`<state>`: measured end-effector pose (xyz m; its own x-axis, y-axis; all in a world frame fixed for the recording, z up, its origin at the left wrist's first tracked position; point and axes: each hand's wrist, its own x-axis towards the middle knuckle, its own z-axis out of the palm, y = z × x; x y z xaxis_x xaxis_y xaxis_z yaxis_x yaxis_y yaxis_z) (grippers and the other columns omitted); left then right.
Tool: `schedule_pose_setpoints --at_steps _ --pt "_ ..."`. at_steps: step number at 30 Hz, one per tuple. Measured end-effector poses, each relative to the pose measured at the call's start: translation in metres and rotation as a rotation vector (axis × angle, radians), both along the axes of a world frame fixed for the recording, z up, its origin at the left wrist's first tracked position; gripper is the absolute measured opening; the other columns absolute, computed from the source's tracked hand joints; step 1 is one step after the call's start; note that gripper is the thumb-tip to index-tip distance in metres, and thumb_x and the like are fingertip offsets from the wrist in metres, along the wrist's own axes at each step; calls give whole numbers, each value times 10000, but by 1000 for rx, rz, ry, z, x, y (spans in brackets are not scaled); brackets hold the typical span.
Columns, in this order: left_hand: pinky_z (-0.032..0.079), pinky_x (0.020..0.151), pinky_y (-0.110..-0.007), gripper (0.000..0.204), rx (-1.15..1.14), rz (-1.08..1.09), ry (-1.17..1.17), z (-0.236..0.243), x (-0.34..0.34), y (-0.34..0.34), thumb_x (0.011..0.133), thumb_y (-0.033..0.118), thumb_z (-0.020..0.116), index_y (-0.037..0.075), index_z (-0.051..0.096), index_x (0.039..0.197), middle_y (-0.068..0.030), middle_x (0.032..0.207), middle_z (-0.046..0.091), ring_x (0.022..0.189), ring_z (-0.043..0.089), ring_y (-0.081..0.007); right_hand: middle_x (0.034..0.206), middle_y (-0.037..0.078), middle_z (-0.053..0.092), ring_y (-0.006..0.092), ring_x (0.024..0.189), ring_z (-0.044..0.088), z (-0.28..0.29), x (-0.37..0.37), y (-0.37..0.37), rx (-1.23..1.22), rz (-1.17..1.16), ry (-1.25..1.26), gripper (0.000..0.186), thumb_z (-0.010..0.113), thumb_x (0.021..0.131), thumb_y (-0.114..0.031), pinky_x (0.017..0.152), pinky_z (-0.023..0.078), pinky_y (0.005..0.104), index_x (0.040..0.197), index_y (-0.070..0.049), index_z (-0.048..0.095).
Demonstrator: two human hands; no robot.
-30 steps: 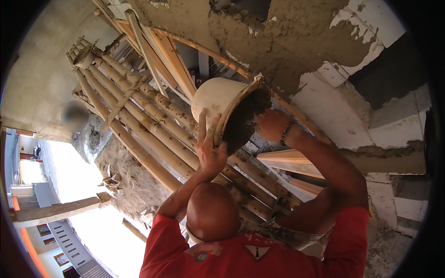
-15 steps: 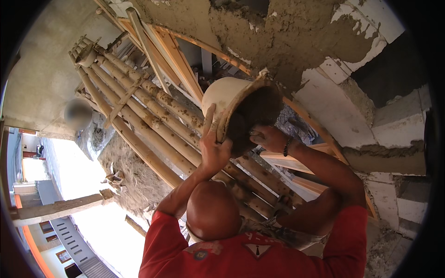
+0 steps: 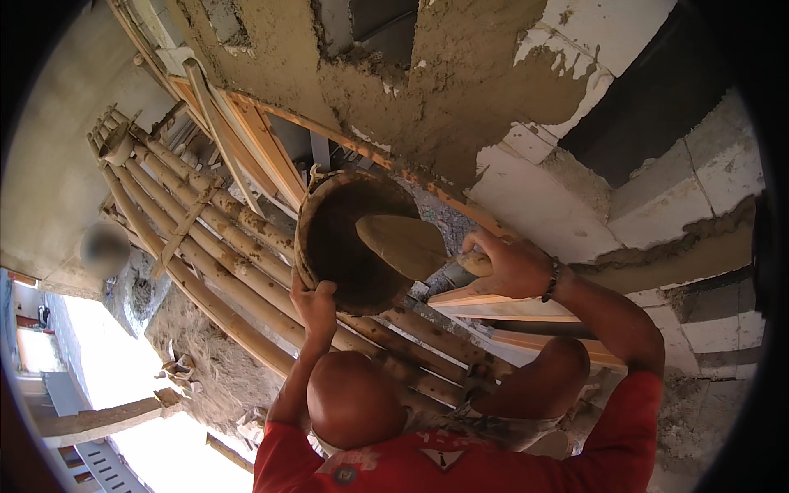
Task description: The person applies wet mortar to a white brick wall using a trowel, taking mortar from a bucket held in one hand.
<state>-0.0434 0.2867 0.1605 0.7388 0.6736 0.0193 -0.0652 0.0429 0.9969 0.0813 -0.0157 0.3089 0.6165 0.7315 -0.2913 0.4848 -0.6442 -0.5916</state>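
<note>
My left hand (image 3: 316, 311) grips the near-left rim of a mortar-smeared bucket (image 3: 306, 232). The bucket is tipped so that its dark mouth faces up toward me; how much mortar lies inside is hard to make out. My right hand (image 3: 516, 267), with a dark bracelet at its wrist, is closed round the handle of a trowel (image 3: 403, 245). The trowel's broad rounded blade, coated in mortar, is in front of the bucket's mouth and points left.
A platform of bamboo poles (image 3: 238, 255) runs from below me to the far left, with another bucket (image 3: 116, 146) at its far end. Rough wet plaster (image 3: 460, 90) covers part of the white block wall (image 3: 534, 197). Wooden frames (image 3: 263, 144) stand beside the poles.
The trowel has come out of the bucket, and my right hand has moved right with it. The bucket has swung left and turned its mouth more toward me.
</note>
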Motion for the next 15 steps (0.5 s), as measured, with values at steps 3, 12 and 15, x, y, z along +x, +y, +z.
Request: schedule_pose_setpoints --at_steps 3,12,15 --pt "515 789 -282 451 -28 18 28 -4 0 1 717 1 568 -60 621 1160 -81 986 683 854 616 -159 992 194 656 363 881 657 30 -2 -28 14 39 -63 571 865 782 -256 776 506 445 1167 -54 495" --pt "507 826 -288 563 -174 -21 66 -23 -12 8 692 -9 569 -55 583 1253 -85 1064 665 913 614 -181 782 118 660 327 709 664 127 -33 -29 133 120 163 374 803 834 -211 685 508 402 1118 -26 645" --pt "509 744 -275 492 -180 17 62 -28 -13 6 717 -12 565 -48 597 1206 -67 994 669 837 601 -140 811 107 666 245 681 652 104 -23 -35 -23 -145 516 322 726 887 -202 638 506 366 1139 -10 667"
